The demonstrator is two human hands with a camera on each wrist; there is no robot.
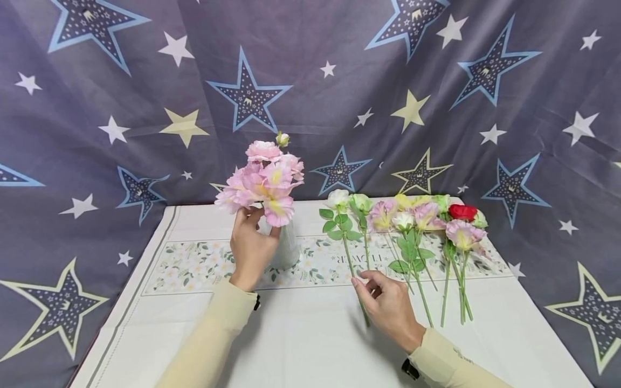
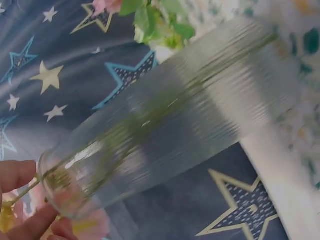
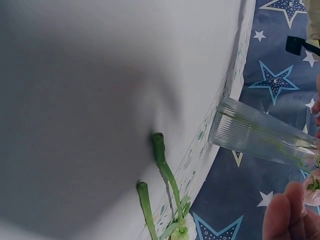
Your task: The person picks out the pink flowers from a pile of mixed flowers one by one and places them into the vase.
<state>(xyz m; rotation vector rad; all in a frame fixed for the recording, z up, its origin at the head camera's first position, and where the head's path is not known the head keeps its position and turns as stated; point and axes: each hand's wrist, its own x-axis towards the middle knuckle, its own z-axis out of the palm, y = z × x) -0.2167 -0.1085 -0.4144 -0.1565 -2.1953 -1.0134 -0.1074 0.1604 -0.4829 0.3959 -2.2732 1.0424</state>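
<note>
My left hand pinches a stem under the pink flowers at the mouth of a clear ribbed vase. In the left wrist view, its fingers and thumb are at the rim of the vase, with green stems inside the glass. My right hand has loosely bent fingers beside the stem of a white rose; contact with it cannot be told. In the right wrist view, the fingers are apart from two green stem ends.
Loose artificial flowers lie to the right on the white tablecloth: pink ones, a red one, and green, yellow and white ones. A floral printed band crosses the cloth. Behind hangs a grey star-patterned curtain.
</note>
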